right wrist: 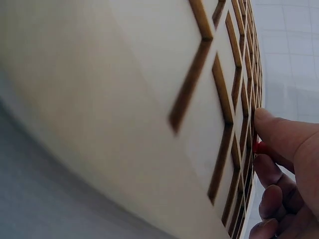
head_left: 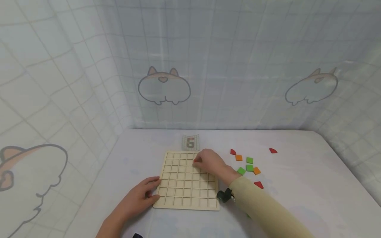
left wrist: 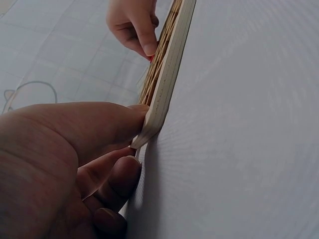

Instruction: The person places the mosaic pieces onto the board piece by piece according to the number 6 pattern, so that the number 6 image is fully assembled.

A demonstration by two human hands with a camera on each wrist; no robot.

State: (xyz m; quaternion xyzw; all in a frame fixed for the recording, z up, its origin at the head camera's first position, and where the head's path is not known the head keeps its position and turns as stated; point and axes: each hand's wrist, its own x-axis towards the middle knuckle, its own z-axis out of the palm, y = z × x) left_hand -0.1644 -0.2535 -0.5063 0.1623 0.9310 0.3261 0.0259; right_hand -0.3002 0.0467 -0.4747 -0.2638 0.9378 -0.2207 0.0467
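A pale wooden grid board (head_left: 186, 209) lies flat on the table. At its left edge, my left hand (head_left: 141, 195) touches the rim with thumb and fingertips, and the left wrist view shows the thumb (left wrist: 114, 119) against the board's side. Over the far right part of the grid, my right hand (head_left: 209, 162) pinches a small red piece (head_left: 194, 161) between thumb and fingers. Only a sliver of that red piece (right wrist: 258, 147) shows in the right wrist view, so its shape is hidden. Just beyond the board lies a small pattern card (head_left: 190, 142) with a G-like figure.
Right of the board lie loose flat pieces: several green squares (head_left: 249, 160), orange squares (head_left: 239, 158) and red quarter-circles (head_left: 273, 150). Another red piece (head_left: 259, 184) lies near the right forearm. Patterned curtains (head_left: 223, 66) stand behind and beside the table.
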